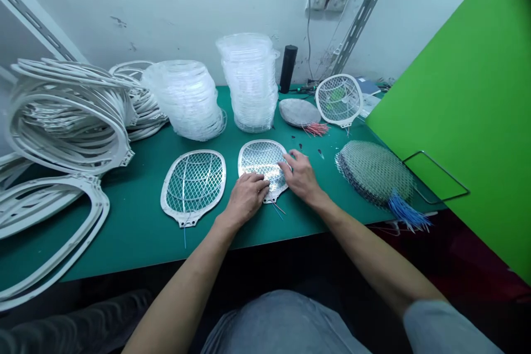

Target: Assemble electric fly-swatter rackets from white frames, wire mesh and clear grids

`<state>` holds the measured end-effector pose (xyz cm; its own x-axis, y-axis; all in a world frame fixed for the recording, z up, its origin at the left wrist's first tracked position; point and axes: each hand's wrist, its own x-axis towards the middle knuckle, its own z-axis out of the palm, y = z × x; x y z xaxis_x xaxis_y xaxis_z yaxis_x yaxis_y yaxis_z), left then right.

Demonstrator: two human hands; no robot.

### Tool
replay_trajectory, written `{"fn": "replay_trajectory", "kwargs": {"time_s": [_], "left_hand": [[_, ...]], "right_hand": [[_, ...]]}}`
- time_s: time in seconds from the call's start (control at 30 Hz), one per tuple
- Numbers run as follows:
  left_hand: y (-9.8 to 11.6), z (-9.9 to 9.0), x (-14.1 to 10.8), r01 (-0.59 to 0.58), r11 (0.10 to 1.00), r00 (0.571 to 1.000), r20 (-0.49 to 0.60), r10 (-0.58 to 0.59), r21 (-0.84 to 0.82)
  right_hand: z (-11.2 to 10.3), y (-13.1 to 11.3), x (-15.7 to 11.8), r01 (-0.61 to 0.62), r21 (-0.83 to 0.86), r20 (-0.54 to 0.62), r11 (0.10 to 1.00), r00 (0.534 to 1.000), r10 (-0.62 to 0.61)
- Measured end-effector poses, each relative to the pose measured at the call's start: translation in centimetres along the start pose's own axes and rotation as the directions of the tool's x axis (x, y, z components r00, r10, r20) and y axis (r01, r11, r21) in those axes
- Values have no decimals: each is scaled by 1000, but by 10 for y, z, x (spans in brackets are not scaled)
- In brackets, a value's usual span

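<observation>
Near the front edge of the counter [141,243], midway along, thin wires [279,211] trail from a meshed white racket frame [264,160]. The left hand [248,194] lies on its mesh; whether that grip pinches anything, I cannot tell. The right hand's [302,177] grip is spread over its right side. This piece seems well along: flat, rounded, diamond-meshed. Another meshed frame [194,185] lies leftward; unmeshed frames [93,163] piled toward the left edge appear left to do.

A netted frame [259,157] lies on the table [136,243] beneath the left hand [245,197] and the right hand [302,177]. Left of the hands lie a second netted frame [193,182] and, farther out, piled frames [78,94]; right, a mesh stack [375,171]; behind, two ring stacks [251,83].
</observation>
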<state>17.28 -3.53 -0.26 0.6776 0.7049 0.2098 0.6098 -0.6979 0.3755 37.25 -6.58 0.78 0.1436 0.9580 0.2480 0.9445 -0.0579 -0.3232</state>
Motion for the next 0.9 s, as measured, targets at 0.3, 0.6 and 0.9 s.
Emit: {"fn": "replay_trajectory", "kwargs": {"time_s": [0.3, 0.6, 0.9], "left_hand": [[-1, -7, 0, -15, 997, 999, 43, 18, -72], [-2, -16, 1, -1, 997, 992, 126, 11, -79], [-7, -18, 7, -4, 998, 986, 164, 15, -67]], "right_hand": [[-2, -41, -91, 37, -43, 156, 998, 987, -29], [2, -47, -85, 99, 50, 162, 994, 981, -106], [6, -50, -87, 86, 98, 190, 992, 976, -103]]}}
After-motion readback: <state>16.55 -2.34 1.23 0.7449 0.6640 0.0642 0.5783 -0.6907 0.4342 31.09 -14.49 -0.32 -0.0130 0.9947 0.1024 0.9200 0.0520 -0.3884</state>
